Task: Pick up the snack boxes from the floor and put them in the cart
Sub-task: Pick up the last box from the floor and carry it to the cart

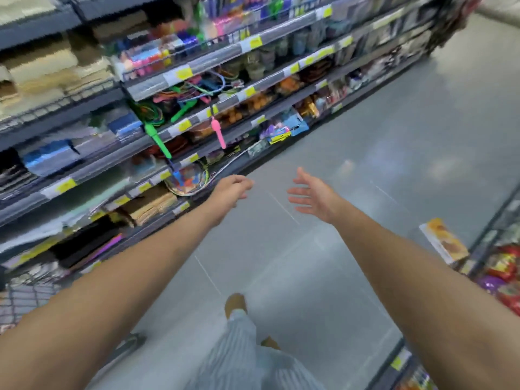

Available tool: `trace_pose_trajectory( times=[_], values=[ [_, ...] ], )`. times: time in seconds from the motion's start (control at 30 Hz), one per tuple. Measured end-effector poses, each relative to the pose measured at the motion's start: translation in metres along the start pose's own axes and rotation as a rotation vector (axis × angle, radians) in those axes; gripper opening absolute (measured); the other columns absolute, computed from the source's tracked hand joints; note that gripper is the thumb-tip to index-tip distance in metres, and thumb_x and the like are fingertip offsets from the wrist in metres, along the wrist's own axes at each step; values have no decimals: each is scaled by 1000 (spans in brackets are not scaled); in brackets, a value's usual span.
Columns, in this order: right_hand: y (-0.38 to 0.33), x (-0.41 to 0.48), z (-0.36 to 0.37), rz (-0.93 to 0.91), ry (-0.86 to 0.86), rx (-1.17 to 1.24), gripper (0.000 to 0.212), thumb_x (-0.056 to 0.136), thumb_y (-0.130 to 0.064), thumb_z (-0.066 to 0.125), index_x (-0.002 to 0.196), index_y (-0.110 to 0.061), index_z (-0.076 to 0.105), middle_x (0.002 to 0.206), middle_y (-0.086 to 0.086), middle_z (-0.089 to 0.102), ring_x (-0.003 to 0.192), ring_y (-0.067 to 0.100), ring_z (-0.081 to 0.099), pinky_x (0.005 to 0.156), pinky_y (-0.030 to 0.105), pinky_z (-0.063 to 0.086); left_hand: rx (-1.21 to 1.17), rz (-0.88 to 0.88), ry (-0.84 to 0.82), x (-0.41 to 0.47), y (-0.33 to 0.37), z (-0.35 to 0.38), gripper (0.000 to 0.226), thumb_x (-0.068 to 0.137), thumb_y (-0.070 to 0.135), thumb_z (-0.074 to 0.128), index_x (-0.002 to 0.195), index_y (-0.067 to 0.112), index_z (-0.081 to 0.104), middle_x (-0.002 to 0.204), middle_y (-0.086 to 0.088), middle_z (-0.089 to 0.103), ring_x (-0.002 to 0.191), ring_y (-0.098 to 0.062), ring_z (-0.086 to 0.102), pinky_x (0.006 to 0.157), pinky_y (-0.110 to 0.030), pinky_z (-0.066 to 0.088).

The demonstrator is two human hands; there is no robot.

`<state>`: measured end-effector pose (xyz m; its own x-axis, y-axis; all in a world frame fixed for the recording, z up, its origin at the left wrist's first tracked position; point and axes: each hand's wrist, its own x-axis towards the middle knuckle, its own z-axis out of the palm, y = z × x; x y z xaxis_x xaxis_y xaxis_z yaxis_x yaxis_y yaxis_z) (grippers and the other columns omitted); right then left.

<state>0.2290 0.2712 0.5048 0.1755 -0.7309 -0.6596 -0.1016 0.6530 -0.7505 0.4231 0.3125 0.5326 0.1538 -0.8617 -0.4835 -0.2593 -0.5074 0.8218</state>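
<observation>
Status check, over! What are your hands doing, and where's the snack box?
Left hand, right hand: open, empty. Snack box on floor by right shelf, untouched. Cart low left. Nothing blocking.

My left forearm (126, 271) and right forearm (408, 263) are bare right down to my left hand (229, 192) and right hand (311, 194). I wear loose, pale trousers (242, 347) with thin grey-blue vertical stripes, and tan-brown shoes (235, 304) with rounded toes.
</observation>
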Motion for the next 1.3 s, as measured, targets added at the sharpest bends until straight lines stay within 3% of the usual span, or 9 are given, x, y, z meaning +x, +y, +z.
trace_pose_trajectory(
  times=[0.1, 0.2, 0.47, 0.63, 0.9, 1.07, 1.17, 1.3],
  values=[
    [1, 0, -57, 5, 76, 56, 34, 96, -47, 47, 115, -19, 51, 116, 7, 58, 102, 24, 58, 88, 36, 43, 37, 15, -78, 19, 26, 52, 14, 92, 27, 55, 106, 23, 58, 105, 5, 60, 94, -12, 57, 76, -27, 37],
    [3, 8, -122, 9, 169, 143, 25, 96, -42, 50, 106, -20, 55, 117, 8, 59, 101, 25, 58, 87, 35, 43, 83, 44, -167, 43, 58, 113, 6, 93, 27, 55, 99, 25, 55, 106, 3, 60, 93, -13, 58, 69, -22, 37],
    [1, 46, -275, 47, 385, 319, 19, 94, -40, 55, 95, -21, 56, 105, 5, 64, 83, 18, 64, 72, 31, 47, 203, 103, -412, 131, 130, 272, 27, 94, 24, 55, 119, 16, 56, 107, 0, 58, 95, -13, 57, 60, -20, 35],
    [17, 61, -361, 98, 515, 433, 21, 93, -43, 54, 97, -23, 56, 103, 2, 65, 87, 17, 64, 81, 34, 48, 310, 92, -578, 175, 160, 369, 38, 93, 21, 56, 128, 7, 53, 109, -1, 57, 92, -14, 56, 51, -9, 39],
    [66, 48, -475, 168, 695, 684, 16, 95, -40, 51, 94, -24, 55, 99, 3, 62, 83, 17, 61, 74, 33, 46, 489, 91, -829, 192, 197, 525, 37, 93, 22, 57, 127, 7, 53, 109, -2, 57, 94, -15, 57, 62, -17, 38],
    [89, 53, -556, 213, 756, 790, 28, 96, -40, 51, 113, -18, 53, 97, 2, 63, 83, 16, 61, 76, 35, 48, 584, 86, -933, 201, 215, 626, 40, 93, 26, 57, 128, 8, 52, 116, -4, 60, 95, -15, 55, 62, -17, 37],
    [96, 66, -616, 254, 755, 831, 27, 97, -38, 50, 115, -19, 51, 97, 1, 62, 84, 15, 61, 82, 37, 47, 644, 47, -963, 212, 228, 695, 39, 93, 31, 57, 124, 9, 54, 111, -2, 59, 96, -15, 55, 62, -17, 36],
    [101, 87, -682, 281, 777, 894, 29, 96, -37, 52, 118, -18, 53, 96, 2, 63, 84, 16, 62, 67, 31, 46, 672, 7, -984, 233, 234, 770, 40, 93, 37, 56, 122, 9, 56, 109, 0, 58, 96, -15, 54, 62, -17, 36]
  ],
)
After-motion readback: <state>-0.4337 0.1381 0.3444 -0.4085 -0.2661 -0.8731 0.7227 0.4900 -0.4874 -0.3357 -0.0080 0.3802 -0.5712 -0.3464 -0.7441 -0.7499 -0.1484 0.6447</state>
